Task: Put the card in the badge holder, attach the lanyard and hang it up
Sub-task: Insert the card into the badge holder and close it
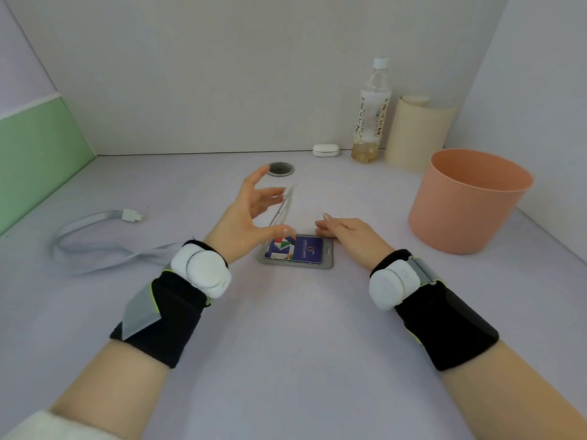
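— What's inside the badge holder [297, 264]?

— I see the card [295, 248] lying in its grey tray, blue with coloured shapes. The clear cover [282, 206] stands tilted up from the holder's far left edge.

— And the hands?

— My left hand [251, 217] is spread, thumb tip at the cover's base; whether it grips, I cannot tell. My right hand [347, 233] lies flat, fingers touching the holder's right end.

— The lanyard [95, 239]?

— Well left of the holder, unattached. The pink bucket [470, 201] stands right of it; its contents I cannot see.

left hand [254, 214]: raised, fingers spread (thumb low) | right hand [346, 231]: flat, palm down, fingers extended
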